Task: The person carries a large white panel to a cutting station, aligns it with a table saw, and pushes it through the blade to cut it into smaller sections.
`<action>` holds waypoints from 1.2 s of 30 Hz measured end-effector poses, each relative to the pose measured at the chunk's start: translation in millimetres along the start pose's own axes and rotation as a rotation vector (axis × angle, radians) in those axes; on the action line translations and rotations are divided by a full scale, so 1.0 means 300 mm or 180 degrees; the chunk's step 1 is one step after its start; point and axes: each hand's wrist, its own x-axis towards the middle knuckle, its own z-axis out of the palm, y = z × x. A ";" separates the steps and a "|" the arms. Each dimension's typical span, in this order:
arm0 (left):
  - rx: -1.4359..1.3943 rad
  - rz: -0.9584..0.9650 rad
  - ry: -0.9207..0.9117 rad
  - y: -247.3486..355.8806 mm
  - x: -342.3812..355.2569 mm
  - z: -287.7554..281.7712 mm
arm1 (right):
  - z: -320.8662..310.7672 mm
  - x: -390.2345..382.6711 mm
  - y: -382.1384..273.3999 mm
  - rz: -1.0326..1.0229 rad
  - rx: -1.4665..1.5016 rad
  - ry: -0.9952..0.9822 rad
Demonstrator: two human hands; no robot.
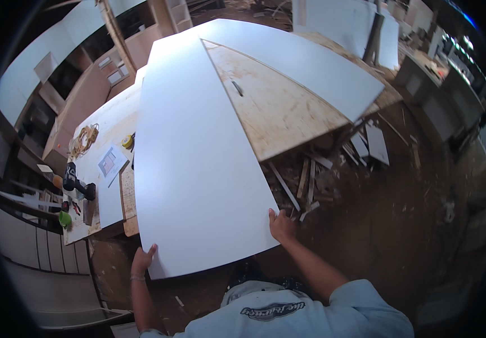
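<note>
A long white board [192, 152] stretches away from me over the worktable, its near end jutting out past the table toward my body. My left hand [143, 259] grips its near left corner, thumb on top and fingers hidden underneath. On the right edge, close to the near corner, my right hand [281, 226] is closed round the board, again with the thumb up. A second white panel [310, 65] lies farther off to the right. Bare plywood tabletop [276, 107] shows between the two, with a small dark pen-like object [236, 88] on it.
A side table [93, 217] at left carries a cordless drill [78, 183], a yellow tape measure [127, 141], a coil of cord [84, 140], a drawing sheet [111, 163] and a green cup [64, 218]. Wood offcuts [310, 180] litter the floor at right. Cabinet carcasses [440, 96] stand beyond.
</note>
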 end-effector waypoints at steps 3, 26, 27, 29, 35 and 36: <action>0.0054 0.0523 0.0460 0.035 -0.397 0.015 | 0.000 -0.162 0.236 -0.0153 0.0309 -0.0153; -0.0874 0.5394 0.1840 0.980 -1.516 0.123 | -0.011 -1.000 0.796 -0.0433 0.4758 -0.3519; -0.0773 0.5731 0.2146 1.062 -1.466 0.114 | -0.020 -1.000 0.831 -0.0495 0.5010 -0.3732; -0.0777 0.6080 0.2207 1.226 -1.380 0.090 | 0.013 -0.997 0.848 -0.0684 0.5356 -0.4323; -0.1456 0.5836 0.1425 1.323 -1.228 0.090 | 0.071 -1.020 0.951 -0.1275 0.5543 -0.5693; -0.1605 0.5881 0.1406 1.316 -1.253 0.117 | 0.078 -1.040 0.992 -0.1343 0.5539 -0.5796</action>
